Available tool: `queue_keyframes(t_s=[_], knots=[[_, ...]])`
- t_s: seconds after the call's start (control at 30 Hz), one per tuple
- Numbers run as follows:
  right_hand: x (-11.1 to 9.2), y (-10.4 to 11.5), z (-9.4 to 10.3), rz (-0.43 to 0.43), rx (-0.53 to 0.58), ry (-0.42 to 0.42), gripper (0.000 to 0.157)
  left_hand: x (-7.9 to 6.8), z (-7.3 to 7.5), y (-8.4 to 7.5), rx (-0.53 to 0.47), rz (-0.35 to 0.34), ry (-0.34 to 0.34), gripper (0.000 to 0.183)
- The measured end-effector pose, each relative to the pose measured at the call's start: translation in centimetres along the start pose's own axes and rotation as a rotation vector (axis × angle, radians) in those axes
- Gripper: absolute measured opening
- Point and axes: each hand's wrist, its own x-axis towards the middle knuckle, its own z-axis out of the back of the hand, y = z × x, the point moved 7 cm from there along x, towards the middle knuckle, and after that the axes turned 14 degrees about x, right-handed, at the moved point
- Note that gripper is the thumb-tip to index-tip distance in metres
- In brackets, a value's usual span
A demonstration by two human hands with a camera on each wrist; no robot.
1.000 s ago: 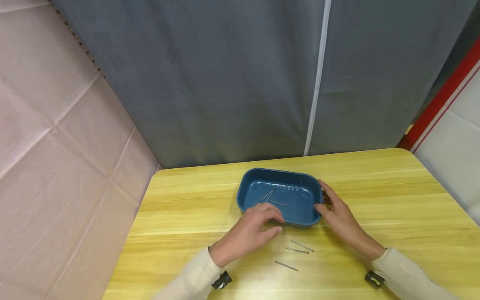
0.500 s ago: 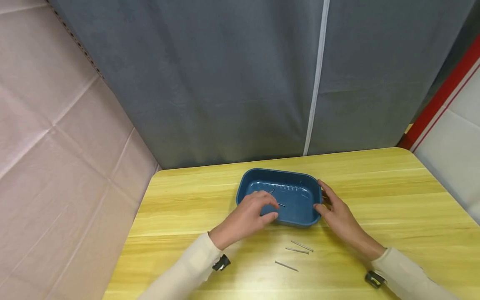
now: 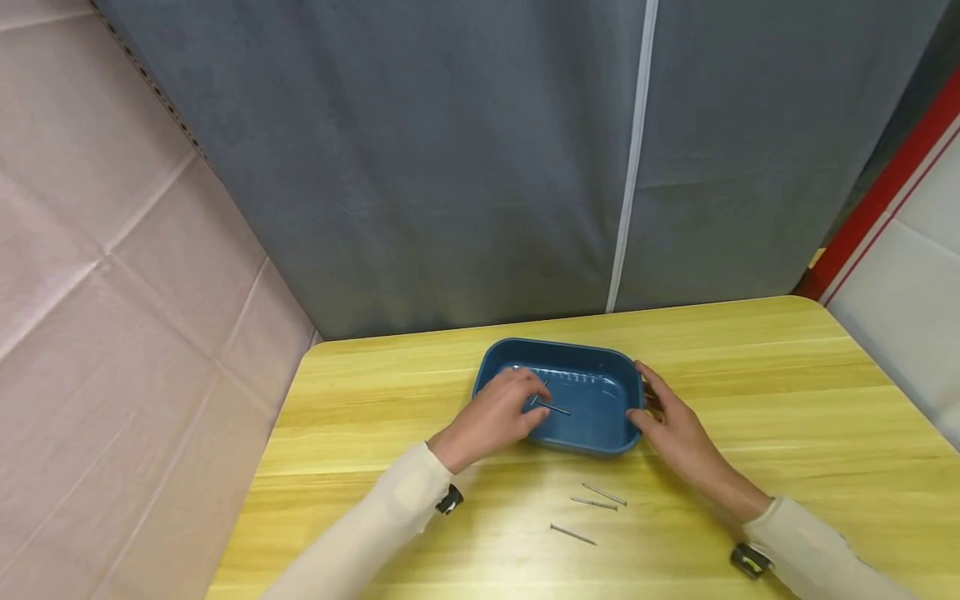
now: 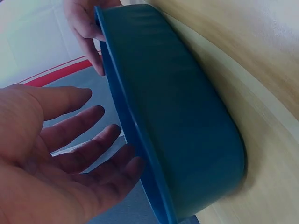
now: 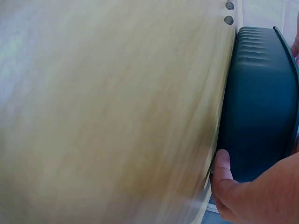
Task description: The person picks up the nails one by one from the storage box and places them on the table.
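Observation:
In the head view a dark blue plastic tray sits on the table with several metal nails inside, one nail lying near the left hand. My left hand reaches over the tray's front left rim, fingers relaxed and bent down toward the nails. The left wrist view shows that hand's fingers spread apart at the rim, with nothing seen between them. At the tray's right end my right hand grips the wall, thumb on the rim; in the right wrist view a fingertip presses low on the outer wall.
Three loose nails lie on the wood-grain table in front of the tray, one of them nearest the person. A grey curtain hangs behind the table's far edge; a pale pink cloth stands at the left.
My left hand has moved forward and left, from the tray's front rim to over its inside, lowering toward the nails. The right hand stays at the tray's right end.

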Motion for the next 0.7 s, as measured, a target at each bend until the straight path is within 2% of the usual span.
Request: queue_keyframes(t_s=[0.43,0.7], knots=[[0.2,-0.3,0.1,-0.003,-0.006,0.000,0.077,1.2,-1.6,1.5,0.016,0.037,0.030,0.025],[0.1,-0.1,0.1,-0.008,-0.009,-0.001,0.077,2.1,-2.7,2.3,0.068,0.042,0.047,0.025]])
